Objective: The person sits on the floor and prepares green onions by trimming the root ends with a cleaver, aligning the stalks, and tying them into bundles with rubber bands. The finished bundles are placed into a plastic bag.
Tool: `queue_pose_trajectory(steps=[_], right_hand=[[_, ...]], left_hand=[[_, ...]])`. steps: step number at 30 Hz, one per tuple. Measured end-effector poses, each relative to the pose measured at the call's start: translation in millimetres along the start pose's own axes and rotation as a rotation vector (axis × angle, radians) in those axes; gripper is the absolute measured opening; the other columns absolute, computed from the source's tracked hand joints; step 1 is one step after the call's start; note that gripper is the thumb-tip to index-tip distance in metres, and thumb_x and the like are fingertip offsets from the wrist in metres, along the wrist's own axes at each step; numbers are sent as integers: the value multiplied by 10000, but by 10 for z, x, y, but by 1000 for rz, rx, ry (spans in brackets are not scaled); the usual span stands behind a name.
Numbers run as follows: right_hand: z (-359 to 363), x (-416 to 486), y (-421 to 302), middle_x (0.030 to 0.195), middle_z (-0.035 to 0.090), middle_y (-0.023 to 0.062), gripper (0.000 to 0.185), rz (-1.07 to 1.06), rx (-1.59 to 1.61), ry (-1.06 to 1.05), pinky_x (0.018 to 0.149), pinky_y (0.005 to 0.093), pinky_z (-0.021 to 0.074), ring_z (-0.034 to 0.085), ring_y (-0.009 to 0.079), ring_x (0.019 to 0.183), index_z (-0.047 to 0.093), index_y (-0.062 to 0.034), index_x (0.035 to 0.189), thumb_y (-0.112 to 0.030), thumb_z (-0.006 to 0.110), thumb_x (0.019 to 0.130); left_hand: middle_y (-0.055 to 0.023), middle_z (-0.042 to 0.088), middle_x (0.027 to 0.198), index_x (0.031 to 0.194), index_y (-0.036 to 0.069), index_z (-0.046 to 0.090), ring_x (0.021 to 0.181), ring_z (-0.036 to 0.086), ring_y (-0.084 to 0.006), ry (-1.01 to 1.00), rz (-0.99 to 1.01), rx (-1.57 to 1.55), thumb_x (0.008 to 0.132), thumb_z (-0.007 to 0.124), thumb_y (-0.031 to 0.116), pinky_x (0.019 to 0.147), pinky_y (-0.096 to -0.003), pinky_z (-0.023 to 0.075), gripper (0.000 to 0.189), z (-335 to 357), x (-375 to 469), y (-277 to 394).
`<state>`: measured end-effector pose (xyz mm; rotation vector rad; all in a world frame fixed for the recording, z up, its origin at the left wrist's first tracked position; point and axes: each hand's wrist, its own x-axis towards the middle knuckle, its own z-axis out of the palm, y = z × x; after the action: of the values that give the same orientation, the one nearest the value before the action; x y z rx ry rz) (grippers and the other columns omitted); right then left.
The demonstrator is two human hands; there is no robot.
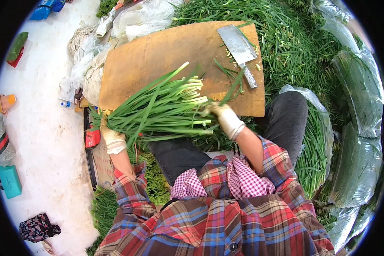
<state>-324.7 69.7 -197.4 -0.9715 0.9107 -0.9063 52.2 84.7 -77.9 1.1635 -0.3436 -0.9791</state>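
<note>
A bunch of garlic chives [156,105] lies slantwise over the near edge of a wooden board [140,60], its pale stem ends to the right. My left hand [111,132], in a soiled whitish glove, grips the leafy end at the board's near left corner. Close to the stem ends is my gloved right hand [225,120], slightly blurred, with fingers closed around a few loose green leaves [234,88]. A cleaver [238,46] rests flat at the board's far right, its handle towards me. Small cut stem bits [258,67] lie around its blade.
Loose green leaves [288,48] are heaped beyond and right of the board. An open plastic bag of chives [312,147] stands by my right knee, with wrapped bundles [355,166] farther right. Clear plastic bags [144,20] lie far left. A red box-like object [92,138] sits near my left hand.
</note>
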Motion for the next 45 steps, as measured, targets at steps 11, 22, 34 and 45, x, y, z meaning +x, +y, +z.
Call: queue_pose_trajectory(steps=[11,22,34,45], right_hand=[[309,-311,-23,1077,609,101,633,245,-78,-354,700,268,490,571,143,814,436,-12,1296,-319,703,811],[-371,-482,-3,970,665,176,354,339,-1278,26,785,413,501,636,332,902,644,-85,999,-381,618,806],[-16,-571,94,875,689,126,215,255,-1379,-225,703,422,527,670,292,822,705,-171,914,-281,549,813],[335,52,-746,1066,653,122,381,-167,-163,-76,866,309,450,614,229,949,624,-41,1136,-298,649,856]], left_hand=[[-90,663,918,932,105,612,833,640,-287,-79,-50,-176,929,482,291,764,-475,540,227,-223,261,-4],[-137,664,973,1012,79,614,861,649,-319,-116,-40,-170,902,513,279,751,-492,552,250,-302,160,133],[-147,640,1059,1097,82,593,945,618,-345,-192,2,-241,902,513,345,832,-531,521,337,-500,617,-236],[8,570,706,839,93,585,731,543,-150,-344,-41,-385,895,572,153,747,-312,469,82,-107,240,-254]])
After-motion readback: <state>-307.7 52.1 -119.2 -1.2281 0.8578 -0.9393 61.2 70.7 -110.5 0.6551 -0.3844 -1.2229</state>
